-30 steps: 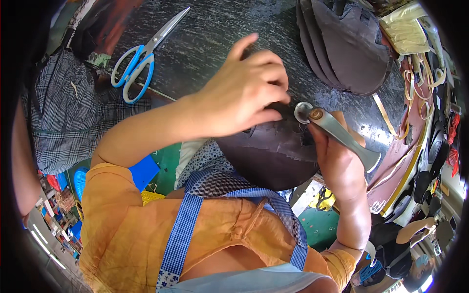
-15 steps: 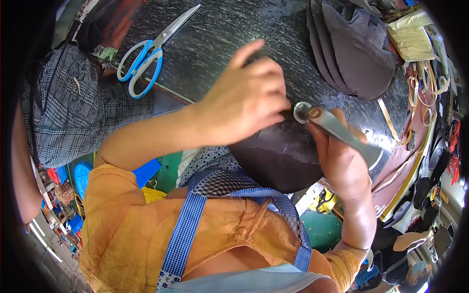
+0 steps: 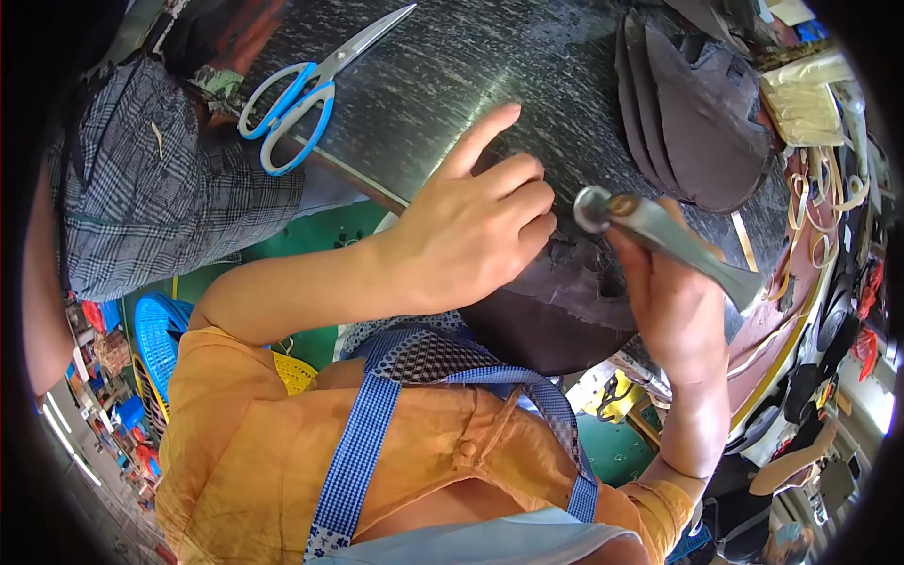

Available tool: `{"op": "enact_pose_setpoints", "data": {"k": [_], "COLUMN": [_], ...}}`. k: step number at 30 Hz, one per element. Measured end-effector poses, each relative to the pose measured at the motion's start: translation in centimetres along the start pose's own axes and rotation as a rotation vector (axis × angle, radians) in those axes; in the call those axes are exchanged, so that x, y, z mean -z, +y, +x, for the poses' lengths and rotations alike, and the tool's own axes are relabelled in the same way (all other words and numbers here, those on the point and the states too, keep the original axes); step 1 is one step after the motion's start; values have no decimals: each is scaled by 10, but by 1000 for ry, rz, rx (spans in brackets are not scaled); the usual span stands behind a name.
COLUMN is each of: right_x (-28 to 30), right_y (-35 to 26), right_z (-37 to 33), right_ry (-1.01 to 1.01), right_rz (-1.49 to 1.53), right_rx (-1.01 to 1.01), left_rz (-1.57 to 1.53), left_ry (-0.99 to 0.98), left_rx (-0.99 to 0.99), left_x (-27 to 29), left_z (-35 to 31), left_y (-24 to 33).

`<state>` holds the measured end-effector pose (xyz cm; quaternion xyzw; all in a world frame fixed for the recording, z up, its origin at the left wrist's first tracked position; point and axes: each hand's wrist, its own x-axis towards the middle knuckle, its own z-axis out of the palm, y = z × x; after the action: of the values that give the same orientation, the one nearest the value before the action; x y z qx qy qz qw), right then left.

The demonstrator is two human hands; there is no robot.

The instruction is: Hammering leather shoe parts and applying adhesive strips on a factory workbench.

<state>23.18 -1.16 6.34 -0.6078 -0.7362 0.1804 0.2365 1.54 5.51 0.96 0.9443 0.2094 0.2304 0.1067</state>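
My right hand (image 3: 680, 306) grips a hammer (image 3: 683, 240); its handle is hidden in the fist, with a brown wooden end showing in the steel head. The head's round face, slightly blurred, points left over a dark brown leather-like piece (image 3: 541, 330) at the table's near edge. My left hand (image 3: 476, 221) is at that piece's left upper edge, left of the hammer. Its outermost finger stretches up and away, while the others bend inward. The thumb is hidden, and what the fingertips hold, if anything, does not show.
Scissors (image 3: 292, 104) with blue and grey handles lie on the black streaked table (image 3: 414, 104) at far left. Several dark cut pieces (image 3: 697, 122) are stacked at far right, near pale strips (image 3: 824, 202). Someone in checked clothing (image 3: 141, 198) is close on the left.
The table and its things have shifted slightly right in view. My left hand has drawn back toward me, its outermost finger still raised. The hammer stays in my right hand.
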Motion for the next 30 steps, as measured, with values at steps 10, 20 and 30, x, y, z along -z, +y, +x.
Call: {"op": "enact_pose_setpoints", "data": {"k": [10,20,30], "right_x": [-5,-2,-8], "right_y": [-3,0,-10], "right_z": [6,16,17], "right_ry": [-135,-260,-192], "right_rz": [-13,-46,-46], "right_rx": [69,91,134], "left_rz": [-25,-77,-36], "left_ry": [109,209,244], "left_rx": [69,215,234], "left_x": [-7,-14,-18], "left_z": [-11,-20,-24], "left_y": [1,2,12]}}
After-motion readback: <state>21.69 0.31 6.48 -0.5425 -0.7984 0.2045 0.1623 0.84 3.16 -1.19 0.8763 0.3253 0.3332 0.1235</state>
